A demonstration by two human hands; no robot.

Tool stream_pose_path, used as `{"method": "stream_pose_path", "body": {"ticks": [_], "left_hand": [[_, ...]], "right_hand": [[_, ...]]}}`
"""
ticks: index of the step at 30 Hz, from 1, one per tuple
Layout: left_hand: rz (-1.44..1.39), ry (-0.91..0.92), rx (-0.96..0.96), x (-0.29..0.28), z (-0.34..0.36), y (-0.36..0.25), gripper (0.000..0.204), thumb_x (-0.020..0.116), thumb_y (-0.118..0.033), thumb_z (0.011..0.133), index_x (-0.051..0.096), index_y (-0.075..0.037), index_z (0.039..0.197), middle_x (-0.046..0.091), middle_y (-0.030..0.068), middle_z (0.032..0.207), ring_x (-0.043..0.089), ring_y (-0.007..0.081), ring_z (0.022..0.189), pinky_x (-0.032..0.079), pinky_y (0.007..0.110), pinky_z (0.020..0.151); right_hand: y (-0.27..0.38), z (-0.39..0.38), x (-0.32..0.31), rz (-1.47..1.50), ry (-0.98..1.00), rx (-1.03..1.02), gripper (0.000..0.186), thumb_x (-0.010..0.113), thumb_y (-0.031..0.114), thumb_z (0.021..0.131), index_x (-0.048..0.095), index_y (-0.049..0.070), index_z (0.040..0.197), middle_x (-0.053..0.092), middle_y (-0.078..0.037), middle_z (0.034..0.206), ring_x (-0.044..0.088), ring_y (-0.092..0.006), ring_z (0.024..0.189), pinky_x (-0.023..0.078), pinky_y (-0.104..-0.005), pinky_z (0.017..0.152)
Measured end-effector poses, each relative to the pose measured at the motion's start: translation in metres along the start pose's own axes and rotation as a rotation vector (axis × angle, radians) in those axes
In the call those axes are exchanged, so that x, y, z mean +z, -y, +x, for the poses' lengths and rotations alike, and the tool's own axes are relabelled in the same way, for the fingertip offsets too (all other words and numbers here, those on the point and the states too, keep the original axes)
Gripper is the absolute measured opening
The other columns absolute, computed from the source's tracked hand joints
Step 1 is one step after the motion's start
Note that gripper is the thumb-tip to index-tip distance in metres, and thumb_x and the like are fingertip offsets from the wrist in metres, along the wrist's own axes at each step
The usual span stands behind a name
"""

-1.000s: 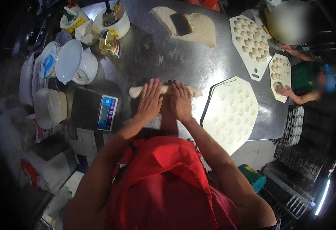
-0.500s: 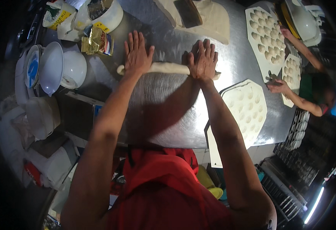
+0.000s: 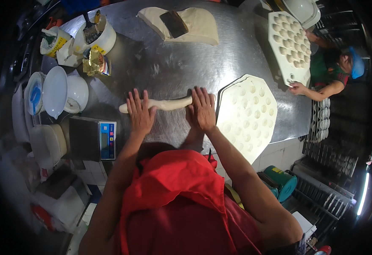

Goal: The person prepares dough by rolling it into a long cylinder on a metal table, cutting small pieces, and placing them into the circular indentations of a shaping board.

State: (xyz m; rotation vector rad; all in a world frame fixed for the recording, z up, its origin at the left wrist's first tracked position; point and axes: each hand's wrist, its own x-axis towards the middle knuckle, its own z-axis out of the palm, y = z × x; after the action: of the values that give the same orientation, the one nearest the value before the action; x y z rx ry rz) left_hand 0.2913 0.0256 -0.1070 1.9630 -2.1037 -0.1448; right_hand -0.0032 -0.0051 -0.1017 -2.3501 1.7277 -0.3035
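Note:
A long pale rope of dough [image 3: 171, 103] lies on the steel table [image 3: 164, 59]. My left hand [image 3: 140, 111] rests palm down across its left part, fingers spread. My right hand [image 3: 202, 109] lies open over the right end, beside a white octagonal board with round hollows [image 3: 252, 119]. Left of my hands is a digital scale [image 3: 86, 137]. Farther back, a sheet of dough [image 3: 205, 26] has a dark rectangular object [image 3: 174, 23] on it.
Bowls [image 3: 54, 91], tubs [image 3: 46, 144], containers with brushes [image 3: 93, 38] and a gold foil packet [image 3: 96, 63] crowd the left side. At the right, a co-worker in a blue cap [image 3: 328, 80] holds a board of dough pieces [image 3: 288, 42].
My hands moved forward half a second ago and are back nearer me now, apart along a longer-looking rope. The co-worker's board of dough pieces has shifted; the second board is no longer visible.

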Motion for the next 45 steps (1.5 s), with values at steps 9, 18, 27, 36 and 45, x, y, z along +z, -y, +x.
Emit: {"method": "stream_pose_path", "body": {"ticks": [9,18,27,36,45], "left_hand": [[0.018,-0.05,-0.094,0.034,0.153,0.029,0.075,0.049,-0.05,0.112,0.034,-0.004,0.169,0.027,0.0189,0.178,0.019,0.0404,0.166,0.012,0.058,0.135],[0.096,-0.074,-0.018,0.05,0.188,0.039,0.069,0.044,-0.048,0.114,0.038,-0.005,0.168,0.029,0.0132,0.179,0.019,0.0375,0.166,0.016,0.053,0.136],[0.033,0.111,0.035,0.022,0.113,0.024,0.061,0.051,-0.031,0.111,0.04,-0.011,0.168,0.029,0.0081,0.179,0.021,0.0307,0.167,0.023,0.05,0.135],[-0.68,0.068,-0.162,0.006,0.002,-0.18,0.032,0.065,-0.005,0.101,0.067,-0.004,0.134,0.074,0.0139,0.12,0.073,0.0303,0.105,0.058,0.04,0.093],[-0.345,0.279,-0.417,0.077,-0.02,-0.333,0.051,0.066,-0.02,0.093,0.065,-0.005,0.142,0.059,0.0239,0.132,0.062,0.0419,0.123,0.051,0.051,0.106]], "right_hand": [[-0.048,0.171,0.018,0.049,-0.238,0.182,0.07,0.059,0.049,0.103,0.05,0.008,0.16,0.044,-0.024,0.166,0.031,-0.047,0.159,0.017,-0.0643,0.131],[-0.021,0.163,0.031,0.045,-0.409,0.286,0.062,0.059,0.039,0.104,0.056,0.001,0.152,0.05,-0.028,0.16,0.041,-0.0477,0.152,0.026,-0.0601,0.128],[-0.037,0.009,-0.042,0.542,-0.115,0.02,0.035,0.067,0.014,0.098,0.067,0.006,0.132,0.068,-0.02,0.132,0.06,-0.043,0.127,0.047,-0.0511,0.11],[-0.383,-0.124,-0.13,0.12,-0.283,0.503,0.049,0.072,0.01,0.097,0.061,0.004,0.144,0.062,-0.022,0.139,0.058,-0.0429,0.127,0.048,-0.0491,0.113],[-0.418,-0.103,-0.138,0.25,-0.139,0.53,0.041,0.075,0.016,0.097,0.067,0.008,0.137,0.06,-0.023,0.134,0.056,-0.0431,0.127,0.046,-0.0504,0.112]]}}
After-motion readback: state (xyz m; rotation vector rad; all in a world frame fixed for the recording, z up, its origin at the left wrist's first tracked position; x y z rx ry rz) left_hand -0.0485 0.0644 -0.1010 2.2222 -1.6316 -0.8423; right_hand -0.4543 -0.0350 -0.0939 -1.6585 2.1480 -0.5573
